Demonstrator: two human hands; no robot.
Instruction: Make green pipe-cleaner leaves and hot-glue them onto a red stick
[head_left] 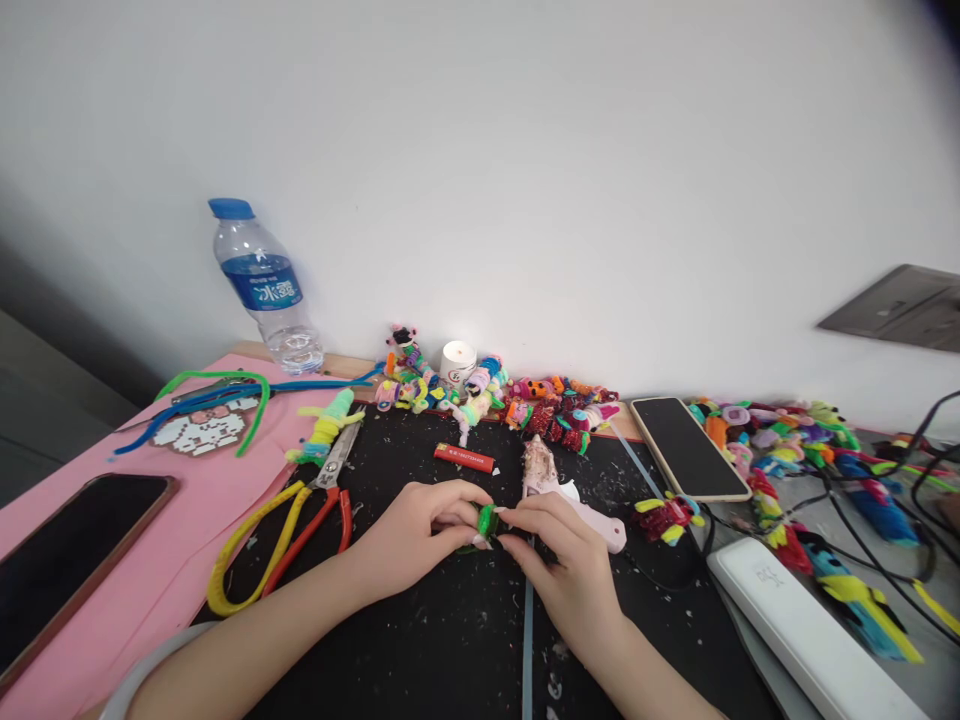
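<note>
Above the black mat (442,650), my left hand (412,535) pinches a small green fuzzy pipe-cleaner piece (487,521) between thumb and fingers. From the other side, the thumb and fingertips of my right hand (570,570) close on the same piece, whose lower part my fingers hide. Just behind my right hand lies a pale pink glue gun (604,527) with a crusted nozzle. A red lighter (463,459) rests a little beyond my left fingers. Scissors with yellow and red handles (281,545) lie left of my left hand.
A water bottle (262,285) stands against the wall beside pink paper (150,590) and a dark phone (71,560). Pipe-cleaner figures (551,415) line the back. At right are another phone (690,448), a white power bank (810,630), black cables (847,515) and more figures (862,595).
</note>
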